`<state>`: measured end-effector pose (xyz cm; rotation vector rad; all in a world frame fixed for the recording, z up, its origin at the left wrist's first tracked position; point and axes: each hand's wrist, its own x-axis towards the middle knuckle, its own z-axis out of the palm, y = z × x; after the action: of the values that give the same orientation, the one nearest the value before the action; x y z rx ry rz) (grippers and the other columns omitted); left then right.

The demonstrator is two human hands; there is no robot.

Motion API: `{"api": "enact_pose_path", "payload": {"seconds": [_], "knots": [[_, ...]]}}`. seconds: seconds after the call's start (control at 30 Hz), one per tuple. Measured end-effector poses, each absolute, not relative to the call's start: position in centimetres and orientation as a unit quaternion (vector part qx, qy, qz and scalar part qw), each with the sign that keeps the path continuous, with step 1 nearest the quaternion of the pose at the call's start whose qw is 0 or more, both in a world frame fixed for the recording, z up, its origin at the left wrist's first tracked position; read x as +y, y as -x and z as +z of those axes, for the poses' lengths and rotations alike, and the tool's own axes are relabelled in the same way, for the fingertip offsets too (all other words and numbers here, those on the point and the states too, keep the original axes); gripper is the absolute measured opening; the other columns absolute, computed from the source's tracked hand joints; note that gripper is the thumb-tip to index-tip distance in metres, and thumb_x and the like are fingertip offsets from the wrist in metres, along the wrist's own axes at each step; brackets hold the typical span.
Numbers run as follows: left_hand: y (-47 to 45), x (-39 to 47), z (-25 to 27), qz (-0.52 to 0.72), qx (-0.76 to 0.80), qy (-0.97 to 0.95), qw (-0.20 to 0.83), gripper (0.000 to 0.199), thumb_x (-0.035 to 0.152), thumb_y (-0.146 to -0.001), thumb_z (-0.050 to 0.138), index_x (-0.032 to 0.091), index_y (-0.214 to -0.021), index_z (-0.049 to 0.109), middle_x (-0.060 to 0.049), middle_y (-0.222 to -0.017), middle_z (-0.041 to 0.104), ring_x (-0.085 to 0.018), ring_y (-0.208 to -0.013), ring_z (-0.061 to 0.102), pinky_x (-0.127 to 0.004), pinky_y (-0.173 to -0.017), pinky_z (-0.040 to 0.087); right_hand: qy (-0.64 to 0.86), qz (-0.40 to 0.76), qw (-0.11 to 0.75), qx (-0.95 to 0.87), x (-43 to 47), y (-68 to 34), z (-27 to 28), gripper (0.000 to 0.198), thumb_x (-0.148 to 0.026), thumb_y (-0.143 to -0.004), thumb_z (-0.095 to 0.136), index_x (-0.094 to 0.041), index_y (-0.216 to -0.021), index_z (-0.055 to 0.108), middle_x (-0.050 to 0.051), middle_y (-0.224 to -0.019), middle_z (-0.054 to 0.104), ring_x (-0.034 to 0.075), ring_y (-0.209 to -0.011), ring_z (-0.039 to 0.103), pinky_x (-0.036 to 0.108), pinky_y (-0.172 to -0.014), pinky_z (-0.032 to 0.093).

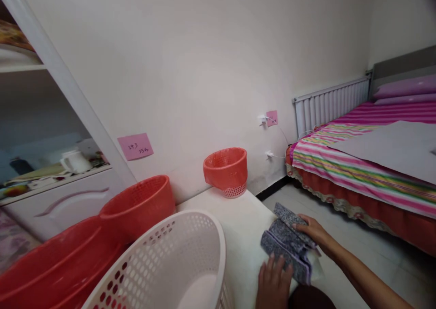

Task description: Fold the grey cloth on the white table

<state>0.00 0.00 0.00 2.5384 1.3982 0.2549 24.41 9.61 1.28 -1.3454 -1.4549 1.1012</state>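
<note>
A folded grey speckled cloth [289,247] lies on the white table [238,227], long axis running ten-to-four o'clock, right hand [311,231] flat on its far end, left hand [274,281] pressing open-fingered at six o'clock.

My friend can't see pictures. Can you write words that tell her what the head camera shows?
Two hands, the left hand and the right hand, press on a folded grey cloth on a white table. A white basket and red baskets stand nearby.

Both hands are bare: the left hand [272,284] and the right hand [311,231]. The right forearm [361,275] is unsleeved, with no rings visible.
</note>
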Motion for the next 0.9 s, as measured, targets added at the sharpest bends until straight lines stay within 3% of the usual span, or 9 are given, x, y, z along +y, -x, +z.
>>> {"api": "enact_pose_path", "payload": {"seconds": [0.03, 0.1, 0.23, 0.33, 0.43, 0.53, 0.6, 0.73, 0.9], "knots": [[-1.1, 1.6, 0.1, 0.079, 0.453, -0.88, 0.119, 0.047, 0.047, -0.096, 0.032, 0.035, -0.139, 0.043, -0.003, -0.153, 0.041, -0.029, -0.144, 0.027, -0.06, -0.115, 0.026, 0.53, 0.463, 0.424, -0.57, 9.6, -24.7, 1.1, 0.043, -0.047, -0.079, 0.043, -0.015, -0.104, 0.057, 0.008, -0.093, 0.075, 0.025, -0.089, 0.071, 0.034, -0.081, 0.054], [-2.8, 3.7, 0.4, 0.065, 0.429, -0.893, 0.12, 0.053, 0.05, -0.095, 0.026, 0.031, -0.143, 0.039, -0.007, -0.152, 0.042, -0.032, -0.146, 0.022, -0.063, -0.116, 0.019, 0.529, 0.493, 0.415, -0.552, 9.5, -25.3, 0.5, 0.043, -0.048, -0.083, 0.037, -0.014, -0.1, 0.057, 0.01, -0.089, 0.076, 0.025, -0.086, 0.072, 0.035, -0.078, 0.056], [-4.2, 4.7, 0.4, 0.057, 0.442, -0.891, 0.091, 0.054, 0.047, -0.096, 0.021, 0.027, -0.138, 0.047, -0.016, -0.136, 0.058, -0.034, -0.138, 0.039, -0.065, -0.113, 0.021, 0.561, 0.477, 0.382, -0.558, 10.0, -26.5, -1.1, 0.047, -0.056, -0.079, 0.044, -0.014, -0.092, 0.062, 0.012, -0.088, 0.076, 0.027, -0.086, 0.072, 0.037, -0.078, 0.056], [-4.9, 4.9, -0.1, 0.056, 0.452, -0.888, 0.063, 0.051, 0.048, -0.095, 0.026, 0.024, -0.123, 0.062, -0.017, -0.132, 0.059, -0.034, -0.131, 0.046, -0.065, -0.112, 0.024, 0.6, 0.409, 0.367, -0.581, 10.6, -26.6, -1.9, 0.057, -0.057, -0.067, 0.061, -0.016, -0.105, 0.063, 0.012, -0.105, 0.074, 0.031, -0.101, 0.068, 0.04, -0.088, 0.052], [-5.2, 5.3, -0.4, 0.046, 0.435, -0.898, 0.055, 0.048, 0.044, -0.096, 0.026, 0.023, -0.115, 0.065, -0.013, -0.135, 0.058, -0.031, -0.134, 0.044, -0.061, -0.114, 0.026, 0.636, 0.34, 0.356, -0.594, 11.0, -26.1, -2.1, 0.077, -0.042, -0.057, 0.073, -0.017, -0.127, 0.053, 0.015, -0.131, 0.061, 0.035, -0.121, 0.055, 0.044, -0.102, 0.041], [-4.2, 5.1, 0.5, 0.038, 0.445, -0.893, 0.05, 0.043, 0.041, -0.097, 0.029, 0.025, -0.11, 0.067, -0.008, -0.115, 0.071, -0.027, -0.128, 0.051, -0.062, -0.114, 0.025, 0.657, 0.302, 0.34, -0.601, 11.3, -25.6, -2.0, 0.067, -0.025, -0.062, 0.062, -0.017, -0.128, 0.052, 0.016, -0.13, 0.062, 0.036, -0.119, 0.056, 0.048, -0.102, 0.039], [-2.7, 4.4, 1.4, 0.047, 0.475, -0.878, 0.037, 0.041, 0.039, -0.098, 0.03, 0.025, -0.107, 0.067, -0.007, -0.108, 0.073, -0.025, -0.126, 0.053, -0.062, -0.115, 0.021, 0.646, 0.3, 0.341, -0.614, 11.5, -25.4, -1.9, 0.055, -0.021, -0.068, 0.052, -0.019, -0.122, 0.056, 0.011, -0.121, 0.068, 0.029, -0.112, 0.061, 0.04, -0.098, 0.043], [1.1, 2.1, 1.8, 0.044, 0.539, -0.841, 0.03, 0.032, 0.028, -0.097, 0.037, 0.024, -0.108, 0.067, -0.008, -0.12, 0.069, -0.025, -0.135, 0.044, -0.062, -0.116, 0.016, 0.62, 0.309, 0.333, -0.639, 11.5, -25.0, -2.3, 0.04, -0.021, -0.072, 0.043, -0.016, -0.106, 0.064, 0.007, -0.106, 0.074, 0.021, -0.1, 0.067, 0.027, -0.088, 0.049], [3.8, -0.8, -0.4, 0.023, 0.644, -0.763, 0.039, 0.031, 0.018, -0.091, 0.046, 0.022, -0.11, 0.07, -0.01, -0.131, 0.064, -0.033, -0.131, 0.049, -0.063, -0.111, 0.029, 0.681, 0.241, 0.296, -0.624, 10.4, -25.8, -3.2, 0.05, -0.027, -0.081, 0.038, -0.008, -0.123, 0.056, 0.021, -0.124, 0.062, 0.033, -0.115, 0.059, 0.044, -0.099, 0.041]]}}
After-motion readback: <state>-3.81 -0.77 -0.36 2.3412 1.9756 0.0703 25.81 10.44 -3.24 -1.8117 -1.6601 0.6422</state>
